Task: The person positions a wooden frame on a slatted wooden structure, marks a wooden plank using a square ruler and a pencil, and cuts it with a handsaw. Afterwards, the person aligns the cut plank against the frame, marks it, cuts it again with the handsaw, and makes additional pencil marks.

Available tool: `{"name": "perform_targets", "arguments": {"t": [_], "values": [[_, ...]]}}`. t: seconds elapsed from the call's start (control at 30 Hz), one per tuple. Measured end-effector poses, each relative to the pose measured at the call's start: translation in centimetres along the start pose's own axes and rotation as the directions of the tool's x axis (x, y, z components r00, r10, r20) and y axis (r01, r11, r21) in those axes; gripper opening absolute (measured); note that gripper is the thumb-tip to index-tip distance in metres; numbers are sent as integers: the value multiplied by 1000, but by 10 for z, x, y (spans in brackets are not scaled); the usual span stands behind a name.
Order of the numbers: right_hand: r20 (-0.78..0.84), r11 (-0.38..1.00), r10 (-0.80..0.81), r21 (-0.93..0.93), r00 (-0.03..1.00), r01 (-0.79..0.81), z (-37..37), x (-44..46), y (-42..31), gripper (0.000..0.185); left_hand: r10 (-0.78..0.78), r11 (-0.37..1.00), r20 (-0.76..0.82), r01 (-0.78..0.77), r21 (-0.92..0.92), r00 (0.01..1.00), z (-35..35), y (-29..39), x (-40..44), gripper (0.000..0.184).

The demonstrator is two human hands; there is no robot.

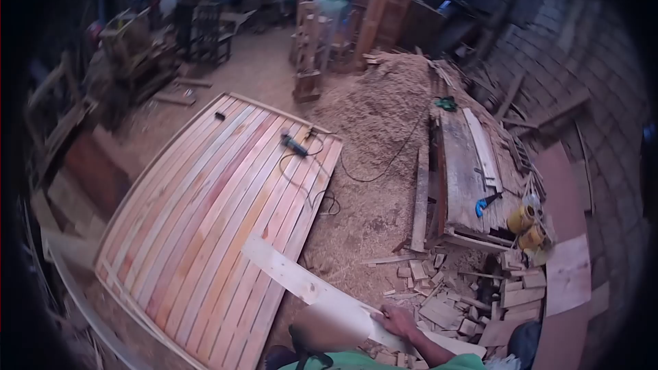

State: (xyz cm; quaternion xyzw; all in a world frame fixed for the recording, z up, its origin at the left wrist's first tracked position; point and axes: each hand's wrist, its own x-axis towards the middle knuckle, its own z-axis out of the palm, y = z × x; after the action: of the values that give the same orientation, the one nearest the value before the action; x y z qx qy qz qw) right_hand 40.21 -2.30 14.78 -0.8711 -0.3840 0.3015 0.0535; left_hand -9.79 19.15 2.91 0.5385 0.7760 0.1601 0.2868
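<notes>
The right hand (397, 322) grips the near right part of a pale board (296, 277), its far left end reaching over the slatted panel (219, 214). Blur obscures the left hand's state. The board seems stiff, fairly light, best held by its long edges.

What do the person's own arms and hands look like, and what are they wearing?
The right hand has no glove, and the forearm is bare too. Higher up is a plain green sleeve, seemingly short, cut off by the picture's bottom edge. Anything as small as a ring is too blurry to tell. The left hand can't be made out.
</notes>
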Motion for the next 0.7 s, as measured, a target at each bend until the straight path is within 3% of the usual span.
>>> {"name": "perform_targets", "arguments": {"t": [0.1,0.17,0.3,0.47,0.7], "values": [[-191,986,124,136,974,-99,5,-5,52,57,203,979,254,-197,-48,946,48,104,17,62],[-234,959,226,222,946,-174,0,-9,74,58,308,950,366,-305,-70,878,72,163,28,62],[-337,855,478,390,811,-342,-17,-15,105,56,449,873,542,-479,-94,711,128,273,52,61],[-501,754,633,571,590,-324,-50,50,180,55,495,800,672,-591,-105,551,217,385,71,61],[-586,637,766,632,265,-442,-161,243,287,46,495,680,798,-725,-109,344,346,578,98,60]]}}
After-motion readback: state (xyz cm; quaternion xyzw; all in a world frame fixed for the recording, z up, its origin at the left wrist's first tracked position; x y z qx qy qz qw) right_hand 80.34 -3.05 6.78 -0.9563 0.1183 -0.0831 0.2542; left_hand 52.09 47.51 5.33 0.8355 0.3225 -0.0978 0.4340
